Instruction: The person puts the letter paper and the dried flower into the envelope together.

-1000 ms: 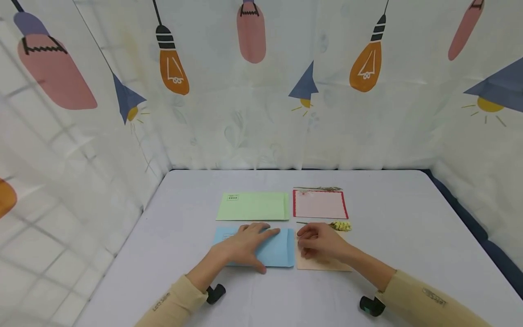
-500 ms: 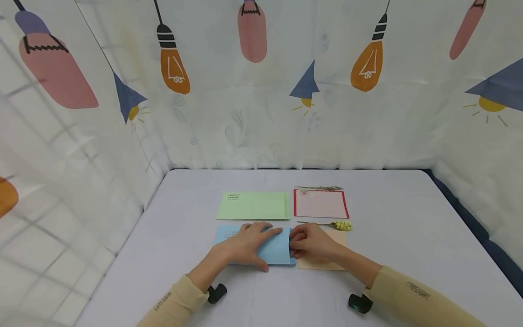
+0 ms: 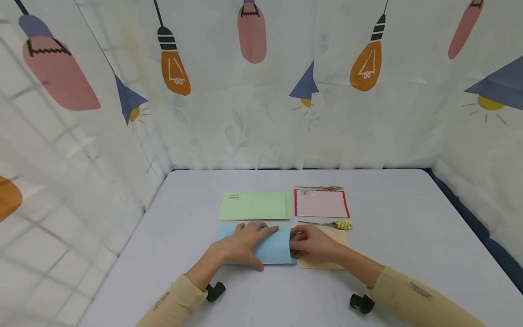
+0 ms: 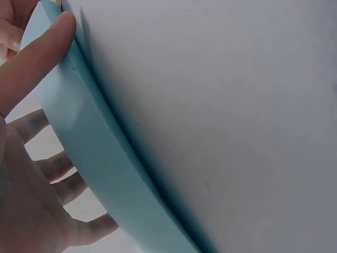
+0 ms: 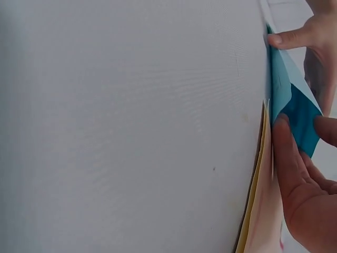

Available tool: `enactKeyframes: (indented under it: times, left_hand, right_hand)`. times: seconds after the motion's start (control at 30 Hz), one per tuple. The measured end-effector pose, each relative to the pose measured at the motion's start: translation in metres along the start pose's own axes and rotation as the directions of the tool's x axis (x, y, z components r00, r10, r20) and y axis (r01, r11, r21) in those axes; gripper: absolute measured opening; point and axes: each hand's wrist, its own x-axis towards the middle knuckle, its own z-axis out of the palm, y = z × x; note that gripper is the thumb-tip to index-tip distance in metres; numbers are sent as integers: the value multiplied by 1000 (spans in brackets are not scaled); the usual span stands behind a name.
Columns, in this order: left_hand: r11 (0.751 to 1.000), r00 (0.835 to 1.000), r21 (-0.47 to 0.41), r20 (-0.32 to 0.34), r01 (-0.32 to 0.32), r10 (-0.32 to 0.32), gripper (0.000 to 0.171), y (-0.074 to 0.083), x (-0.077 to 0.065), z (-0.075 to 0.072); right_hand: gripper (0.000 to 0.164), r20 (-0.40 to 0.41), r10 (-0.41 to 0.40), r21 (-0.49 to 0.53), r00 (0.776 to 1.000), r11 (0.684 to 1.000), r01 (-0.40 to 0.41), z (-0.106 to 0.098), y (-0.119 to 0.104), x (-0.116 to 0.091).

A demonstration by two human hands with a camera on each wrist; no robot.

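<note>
Wears a beige left sleeve (image 3: 173,306) at seven o'clock and a matching right sleeve (image 3: 422,304) at five, both with dark printed lettering (image 3: 420,290). Carries a stubby black device (image 3: 216,291) at either cuff (image 3: 198,290).

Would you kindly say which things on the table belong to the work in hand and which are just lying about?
In the work:
blue envelope, under the left hand, right hand at its mouth
peach card, probably: close by

Seemingly lying about:
green envelope
pink card
yellow flower
thin sprig

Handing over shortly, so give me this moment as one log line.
left hand: spread on blue envelope | right hand: at its open end | right of it: peach paper | beyond: green envelope, red-edged card
</note>
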Motion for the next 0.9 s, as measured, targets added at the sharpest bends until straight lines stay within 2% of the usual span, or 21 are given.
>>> enactKeyframes:
  times: [0.1, 0.33, 0.7, 0.8, 0.9]
  left_hand:
    - [1000, 1000, -5, 8, 0, 0, 104, 0, 0, 0]
    - [1000, 1000, -8, 14, 12, -12, 103, 1, 0, 0]
    - [1000, 1000, -3, 20, -1, 1, 102, -1, -2, 0]
    - [1000, 1000, -2, 20, -3, 3, 102, -2, -2, 0]
    - [1000, 1000, -2, 19, -4, 4, 102, -2, -2, 0]
  right_hand:
    - [35, -3, -8, -50, 1000, 999, 8, -6, 0, -7]
    - [25, -70, -37, -208, 997, 978, 22, -30, 3, -31]
    - [30, -140, -52, -298, 989, 954, 8, -86, 3, -66]
    - [31, -169, -52, -342, 984, 940, -9, -95, 4, -72]
    - [28, -202, -66, -414, 977, 910, -24, -100, 6, -75]
